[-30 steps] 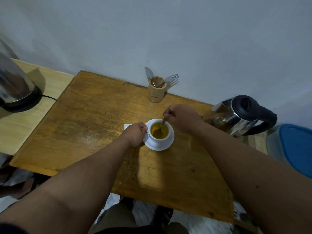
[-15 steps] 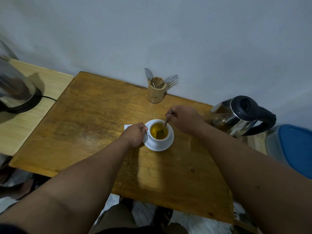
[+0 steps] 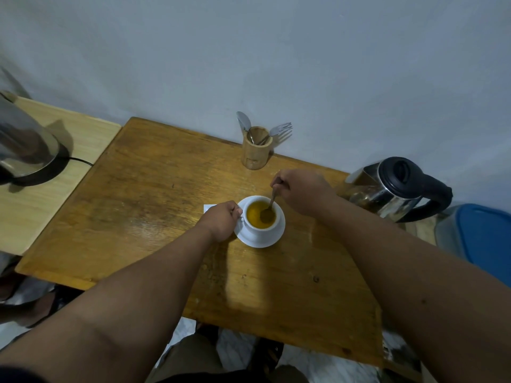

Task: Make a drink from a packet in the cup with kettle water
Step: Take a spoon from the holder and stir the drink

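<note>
A white cup full of yellow-orange drink stands on a white saucer in the middle of the wooden table. My left hand grips the cup's handle on its left side. My right hand pinches the handle of a metal spoon whose bowl sits in the drink. A white packet corner peeks out behind my left hand. The steel kettle with black lid and handle stands at the table's right edge.
A wooden holder with a spoon and forks stands at the back by the wall. A second steel appliance with a cord sits on a lighter side table at left. A blue-lidded container is at the right.
The spoon has shifted around inside the cup as my right hand moves slightly right and back. My left hand stays on the cup's handle.
</note>
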